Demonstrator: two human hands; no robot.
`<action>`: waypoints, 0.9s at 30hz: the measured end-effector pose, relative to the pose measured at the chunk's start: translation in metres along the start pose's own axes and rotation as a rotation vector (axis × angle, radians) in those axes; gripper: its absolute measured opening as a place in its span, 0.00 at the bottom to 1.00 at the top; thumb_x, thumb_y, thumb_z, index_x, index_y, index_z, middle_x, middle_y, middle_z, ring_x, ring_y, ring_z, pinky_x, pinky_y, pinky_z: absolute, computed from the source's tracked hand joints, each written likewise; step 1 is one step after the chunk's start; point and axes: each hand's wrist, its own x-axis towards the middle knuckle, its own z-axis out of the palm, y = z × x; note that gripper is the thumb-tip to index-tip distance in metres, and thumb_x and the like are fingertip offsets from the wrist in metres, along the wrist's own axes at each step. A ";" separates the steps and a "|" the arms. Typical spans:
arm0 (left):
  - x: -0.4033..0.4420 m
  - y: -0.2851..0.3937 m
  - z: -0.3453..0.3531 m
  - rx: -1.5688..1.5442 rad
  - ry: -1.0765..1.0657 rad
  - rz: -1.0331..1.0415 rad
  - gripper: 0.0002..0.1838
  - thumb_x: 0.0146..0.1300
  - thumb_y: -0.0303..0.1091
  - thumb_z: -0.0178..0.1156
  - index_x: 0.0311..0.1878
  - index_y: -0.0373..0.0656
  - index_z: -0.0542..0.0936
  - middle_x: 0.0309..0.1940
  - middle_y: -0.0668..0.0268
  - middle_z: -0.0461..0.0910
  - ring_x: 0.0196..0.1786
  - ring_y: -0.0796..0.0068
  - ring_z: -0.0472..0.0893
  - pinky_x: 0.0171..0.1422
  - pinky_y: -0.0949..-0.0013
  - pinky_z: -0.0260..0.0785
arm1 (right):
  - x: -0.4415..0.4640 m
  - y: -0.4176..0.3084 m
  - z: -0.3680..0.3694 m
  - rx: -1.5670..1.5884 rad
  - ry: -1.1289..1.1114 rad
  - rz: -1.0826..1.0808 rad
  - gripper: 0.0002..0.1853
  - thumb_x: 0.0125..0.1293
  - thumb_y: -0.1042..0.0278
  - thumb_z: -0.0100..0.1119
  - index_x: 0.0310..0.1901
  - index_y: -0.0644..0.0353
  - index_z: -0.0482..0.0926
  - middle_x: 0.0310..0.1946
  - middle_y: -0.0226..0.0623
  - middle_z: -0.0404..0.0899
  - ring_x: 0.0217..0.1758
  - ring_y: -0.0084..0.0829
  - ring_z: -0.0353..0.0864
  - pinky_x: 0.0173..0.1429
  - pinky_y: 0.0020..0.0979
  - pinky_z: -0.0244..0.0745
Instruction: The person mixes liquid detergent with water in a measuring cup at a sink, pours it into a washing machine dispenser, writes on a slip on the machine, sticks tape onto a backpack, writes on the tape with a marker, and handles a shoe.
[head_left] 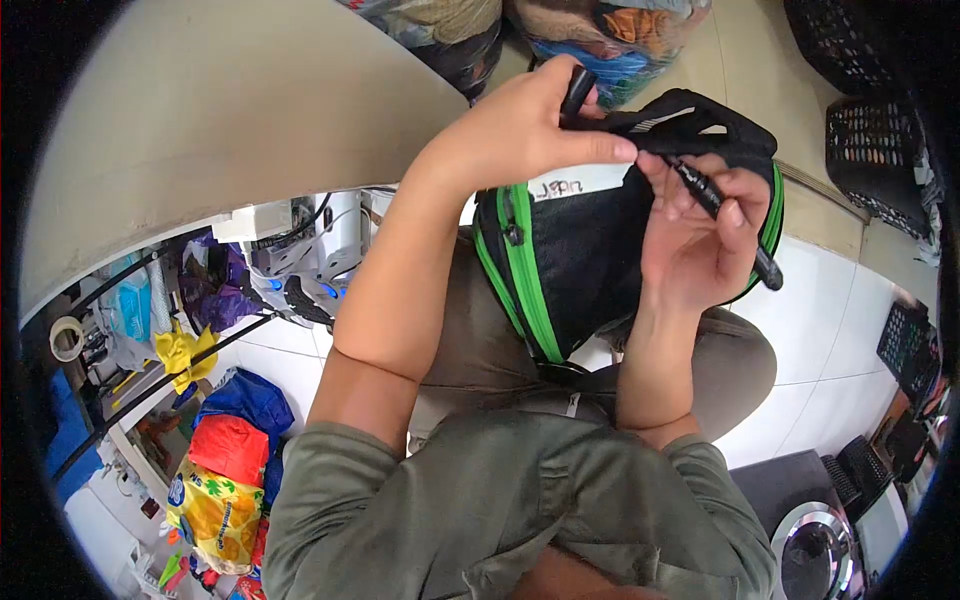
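A black backpack [590, 260] with bright green zippers lies across the lap. On its upper part is a white label [590, 181] with dark handwriting that appears upside down. My left hand [530, 125] is closed at the backpack's top edge, with a black marker cap [578, 92] between its fingers and the thumb stretched along the label's upper side. In my right hand [705, 230] is a black marker [712, 195], its tip end pointing up toward the left thumb. The fingertips of both hands are close together; whether the marker tip touches anything is hidden.
Clear bags of cloth [620, 40] stand beyond the backpack. A beige panel [250, 90] juts in at upper left. Dark baskets [875, 150] line the right side. At lower left is a yellow and red package [220, 510]; a round metallic object [815, 555] sits at lower right.
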 end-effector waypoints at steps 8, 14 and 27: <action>0.025 -0.015 -0.007 -0.224 -0.193 -0.091 0.17 0.52 0.37 0.66 0.39 0.42 0.69 0.29 0.75 0.66 0.34 0.85 0.66 0.37 0.79 0.59 | 0.009 0.014 0.003 -0.297 -0.040 -0.105 0.12 0.54 0.74 0.55 0.38 0.63 0.65 0.27 0.42 0.69 0.29 0.29 0.71 0.41 0.35 0.76; 0.029 -0.023 -0.008 -0.318 -0.110 0.011 0.18 0.51 0.35 0.67 0.40 0.43 0.69 0.30 0.76 0.64 0.34 0.84 0.64 0.38 0.79 0.59 | -0.022 0.032 0.004 -0.589 -0.145 -0.242 0.13 0.54 0.78 0.58 0.38 0.63 0.66 0.30 0.44 0.71 0.34 0.34 0.73 0.43 0.33 0.72; 0.034 -0.029 -0.007 -0.574 -0.105 -0.108 0.17 0.53 0.37 0.66 0.39 0.42 0.69 0.28 0.74 0.71 0.34 0.83 0.70 0.40 0.78 0.62 | -0.017 0.047 0.009 -0.801 -0.193 -0.360 0.11 0.51 0.77 0.60 0.34 0.63 0.68 0.24 0.42 0.72 0.28 0.38 0.78 0.33 0.33 0.75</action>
